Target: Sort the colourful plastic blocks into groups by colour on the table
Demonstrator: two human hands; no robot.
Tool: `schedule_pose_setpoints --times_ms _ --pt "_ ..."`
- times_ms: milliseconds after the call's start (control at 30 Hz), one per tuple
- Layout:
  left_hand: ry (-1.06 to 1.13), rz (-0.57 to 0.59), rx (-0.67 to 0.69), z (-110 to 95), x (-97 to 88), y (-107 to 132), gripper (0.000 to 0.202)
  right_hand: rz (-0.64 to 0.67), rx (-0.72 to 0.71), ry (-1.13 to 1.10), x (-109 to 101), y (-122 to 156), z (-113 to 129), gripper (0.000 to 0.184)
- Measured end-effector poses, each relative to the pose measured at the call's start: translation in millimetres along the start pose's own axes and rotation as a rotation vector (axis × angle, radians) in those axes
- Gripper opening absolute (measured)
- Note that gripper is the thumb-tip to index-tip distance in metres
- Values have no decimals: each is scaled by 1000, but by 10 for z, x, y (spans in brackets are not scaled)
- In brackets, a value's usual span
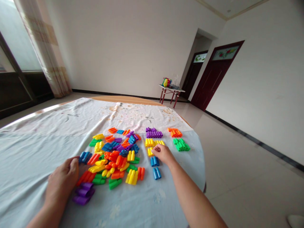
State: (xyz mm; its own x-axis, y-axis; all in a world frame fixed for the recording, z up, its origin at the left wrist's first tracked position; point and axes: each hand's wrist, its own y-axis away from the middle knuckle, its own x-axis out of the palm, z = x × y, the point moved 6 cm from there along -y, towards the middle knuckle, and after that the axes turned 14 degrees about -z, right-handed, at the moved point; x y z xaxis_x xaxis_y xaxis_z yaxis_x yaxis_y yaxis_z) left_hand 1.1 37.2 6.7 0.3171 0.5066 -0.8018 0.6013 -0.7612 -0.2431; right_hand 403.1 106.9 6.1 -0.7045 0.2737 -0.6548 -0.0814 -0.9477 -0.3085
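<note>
"Across the light-brown, curved-edged counter [128, 100], over its pale blue and white cloth [133, 209], the right hand [163, 153] was down among the colour-grouped rows!"

"On which piece?"

"Right at a yellow ridged plastic piece [150, 152], thumb and fingertips drawn close! Whether that grip was clamped on it, I couldn't tell."

"And the left hand [63, 175]?"

"Over at the left edge of the multicoloured heap of plastic pieces [116, 156], fingertips right by a blue ridged plastic piece [85, 157]. Contact? Couldn't tell, nor how that grip stood."

"What lay around the right hand?"

"Purple plastic rows [154, 134] beyond the yellow, two blue plastic pieces [155, 161] nearer, and orange [175, 132] and green plastic clusters [181, 144] off to the right!"
</note>
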Motion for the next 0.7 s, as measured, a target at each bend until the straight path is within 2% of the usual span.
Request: schedule_pose_setpoints --times_ms 100,233,333,467,700 --pt "3 9 -9 -3 -13 7 62 -6 5 -26 -25 -6 -17 20" --pt "-7 12 -12 -10 -29 10 61 -89 0 -58 -176 -9 -2 26" --pt "-20 -5 5 -14 -37 7 61 -109 -22 -46 -252 26 14 23" --pt "-25 -9 17 -7 -25 -3 61 -72 -29 -12 -262 132 20 16" --pt "-40 -8 35 -23 -15 -20 61 -102 -99 -8 -249 337 87 20"
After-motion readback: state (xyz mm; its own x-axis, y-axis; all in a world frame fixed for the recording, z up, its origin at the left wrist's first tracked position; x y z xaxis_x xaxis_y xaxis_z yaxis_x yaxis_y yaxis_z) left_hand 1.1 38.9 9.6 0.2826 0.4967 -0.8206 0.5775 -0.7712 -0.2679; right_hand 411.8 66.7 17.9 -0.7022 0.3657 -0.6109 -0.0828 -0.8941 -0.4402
